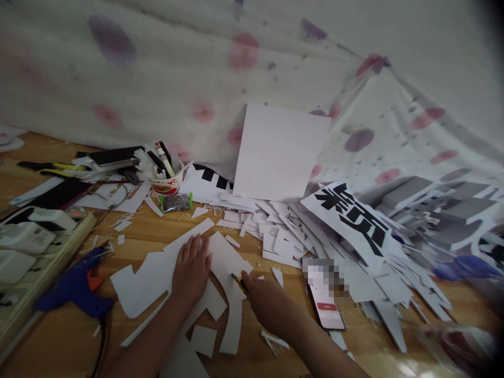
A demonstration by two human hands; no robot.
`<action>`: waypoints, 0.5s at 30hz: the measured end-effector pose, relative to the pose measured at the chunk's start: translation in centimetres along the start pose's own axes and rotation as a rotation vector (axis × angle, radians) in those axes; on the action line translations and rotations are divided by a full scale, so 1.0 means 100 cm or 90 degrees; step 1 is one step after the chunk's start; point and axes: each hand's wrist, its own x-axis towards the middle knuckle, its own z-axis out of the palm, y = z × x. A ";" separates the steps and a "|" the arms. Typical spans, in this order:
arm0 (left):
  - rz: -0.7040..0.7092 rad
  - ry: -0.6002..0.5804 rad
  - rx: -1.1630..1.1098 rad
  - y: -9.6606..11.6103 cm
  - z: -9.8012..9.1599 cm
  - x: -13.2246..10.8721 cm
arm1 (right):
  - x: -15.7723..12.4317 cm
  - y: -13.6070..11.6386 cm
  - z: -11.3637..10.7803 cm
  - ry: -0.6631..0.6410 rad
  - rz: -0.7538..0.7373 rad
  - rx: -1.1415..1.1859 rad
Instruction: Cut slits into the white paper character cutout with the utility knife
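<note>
My left hand (191, 270) lies flat, fingers stretched forward, on white cut board pieces (151, 275). In my right hand (262, 296) is a yellow and black utility knife (239, 282), its tip pointing up and left. The knife touches or hovers just over a curved white board piece (232, 304); which of the two I cannot tell. A small white offcut (203, 340) lies near my left forearm. Thin white scraps (273, 341) are on the wood below my right hand.
A blue glue gun (74, 289) and a power strip (23, 294) are at left. A cup of pens (167, 184) stands behind. A white square board (279, 152) leans on the patterned cloth. At right are a phone (328, 310), a printed character sheet (350, 220) and piled offcuts.
</note>
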 end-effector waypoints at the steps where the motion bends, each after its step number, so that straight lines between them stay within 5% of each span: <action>1: 0.000 -0.001 0.000 0.000 0.000 0.000 | 0.000 0.000 0.002 -0.006 0.002 0.005; 15: -0.013 -0.030 -0.019 0.003 -0.007 0.000 | -0.007 -0.001 0.010 -0.036 0.022 0.047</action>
